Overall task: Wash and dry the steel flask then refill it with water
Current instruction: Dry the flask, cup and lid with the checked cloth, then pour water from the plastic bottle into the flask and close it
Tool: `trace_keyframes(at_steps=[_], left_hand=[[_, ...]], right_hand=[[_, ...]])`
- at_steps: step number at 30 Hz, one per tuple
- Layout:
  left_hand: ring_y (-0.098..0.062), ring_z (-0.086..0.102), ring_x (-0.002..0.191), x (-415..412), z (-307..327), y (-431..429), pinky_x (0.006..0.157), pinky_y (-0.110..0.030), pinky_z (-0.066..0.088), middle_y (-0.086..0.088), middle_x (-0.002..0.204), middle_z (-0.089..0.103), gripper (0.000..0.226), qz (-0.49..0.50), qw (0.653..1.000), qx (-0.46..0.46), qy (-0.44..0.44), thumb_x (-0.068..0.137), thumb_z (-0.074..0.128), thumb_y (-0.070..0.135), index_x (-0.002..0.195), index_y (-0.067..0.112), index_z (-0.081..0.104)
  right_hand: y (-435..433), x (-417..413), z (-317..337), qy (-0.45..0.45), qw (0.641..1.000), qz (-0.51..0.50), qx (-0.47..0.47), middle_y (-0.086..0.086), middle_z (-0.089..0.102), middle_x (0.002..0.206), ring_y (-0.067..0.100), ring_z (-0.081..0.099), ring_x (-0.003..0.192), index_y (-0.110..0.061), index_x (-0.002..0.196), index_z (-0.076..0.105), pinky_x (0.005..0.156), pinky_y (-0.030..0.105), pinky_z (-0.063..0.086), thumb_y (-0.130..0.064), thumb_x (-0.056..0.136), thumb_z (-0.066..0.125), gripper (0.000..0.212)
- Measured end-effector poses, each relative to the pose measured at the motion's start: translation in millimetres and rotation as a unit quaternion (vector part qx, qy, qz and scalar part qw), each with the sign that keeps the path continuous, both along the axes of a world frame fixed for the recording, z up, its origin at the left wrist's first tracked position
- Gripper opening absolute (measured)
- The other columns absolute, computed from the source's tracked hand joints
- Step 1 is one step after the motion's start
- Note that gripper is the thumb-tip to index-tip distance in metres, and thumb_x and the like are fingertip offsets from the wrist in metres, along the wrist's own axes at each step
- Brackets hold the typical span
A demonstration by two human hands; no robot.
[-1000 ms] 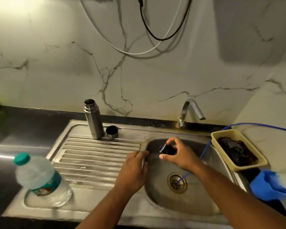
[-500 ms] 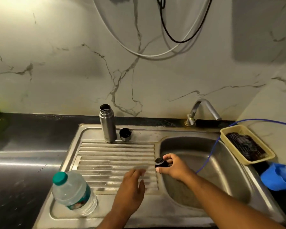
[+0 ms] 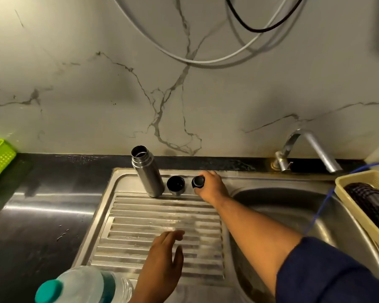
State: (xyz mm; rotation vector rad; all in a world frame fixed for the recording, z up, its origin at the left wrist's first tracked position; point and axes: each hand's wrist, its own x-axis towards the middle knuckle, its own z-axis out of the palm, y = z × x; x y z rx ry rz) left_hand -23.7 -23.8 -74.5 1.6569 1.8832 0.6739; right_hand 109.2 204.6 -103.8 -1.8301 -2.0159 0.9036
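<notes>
The flask (image 3: 148, 173) stands straight up at the back of the drainer (image 3: 162, 217), close to the wall. Its top is off, so I can look into its dark mouth. I think it stands open like this so the inside can dry. It is shiny steel and thin, with rings round the neck. I cannot tell from here if it is wet.

Just beside it sits its cup (image 3: 176, 185), open side up. Next to the cup, the right hand (image 3: 211, 185) holds the little black plug (image 3: 198, 182). The fingers are curled round the plug and pinch it. It looks like the hand is putting the plug down in a row with the other parts, so all the bits stay together.

The left hand (image 3: 162, 259) is over the front of the drainer and holds nothing. Its fingers are straight and close together, with the thumb out to the side. I cannot tell if it touches the metal.

A water bottle (image 3: 83, 285) waits at the front, maybe for filling the flask. The tap (image 3: 309, 149) is off.
</notes>
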Motion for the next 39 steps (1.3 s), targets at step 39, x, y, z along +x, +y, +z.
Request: trace_keyframes(at_steps=[39], left_hand=[[-0.001,0.064,0.11,-184.7,213.1,-30.1,0.094,-0.029,0.056,0.02,0.117,0.068,0.03,-0.141,0.954,0.221,-0.143,0.095,0.06,0.025,0.124,0.03,0.067]], right_hand=[[-134.9,-104.1,174.0,0.101,0.978,-0.039,0.181,-0.01,0.061,0.127,0.008,0.059,0.113,-0.036,0.138,0.049,0.096,0.021,0.05,-0.027,0.07,0.094,0.082]])
